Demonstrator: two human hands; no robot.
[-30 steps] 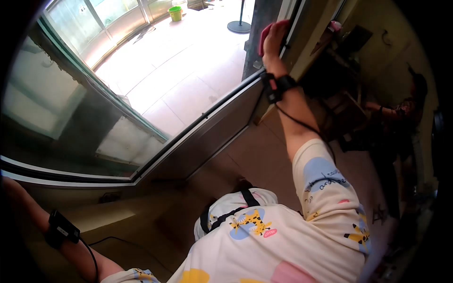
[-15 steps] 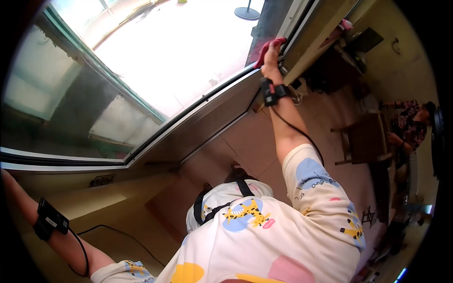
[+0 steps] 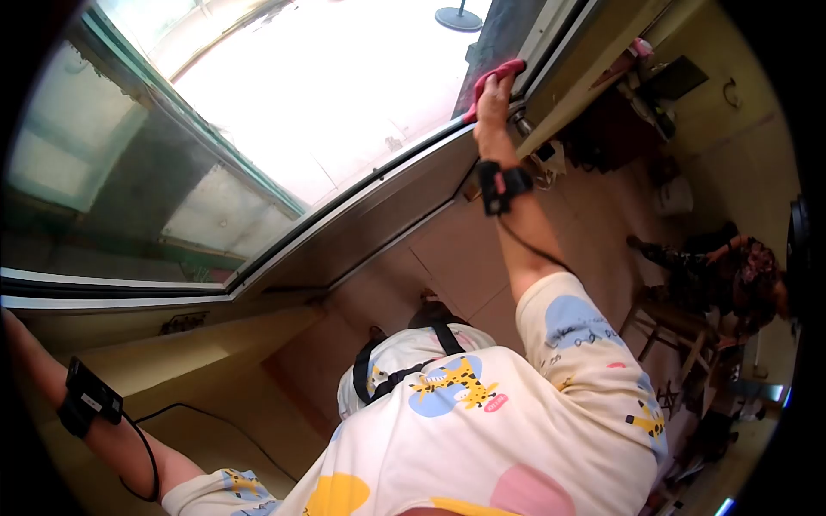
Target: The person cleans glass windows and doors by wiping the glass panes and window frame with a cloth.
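Note:
My right hand (image 3: 493,107), at the end of a stretched arm, is closed on a red cloth (image 3: 509,69). The cloth lies against the glass pane (image 3: 344,112) by the lower corner of its metal frame, and part of it sticks out beyond my fingers. A black strapped device (image 3: 502,186) with a cable sits on my right wrist. My left arm (image 3: 39,370) reaches out to the left below the window frame (image 3: 129,295). The left hand is cut off by the view's edge, so its fingers cannot be seen.
A dusty pane (image 3: 112,172) fills the left side. To the right, another person (image 3: 748,267) is beside a wooden stool (image 3: 680,331). A dark table (image 3: 615,125) with objects stands along the wall. A black cable (image 3: 228,421) hangs below my left arm.
My right hand has shifted slightly upward with the red cloth along the frame's corner. The other person has changed position, and the wooden stool appears lower in view.

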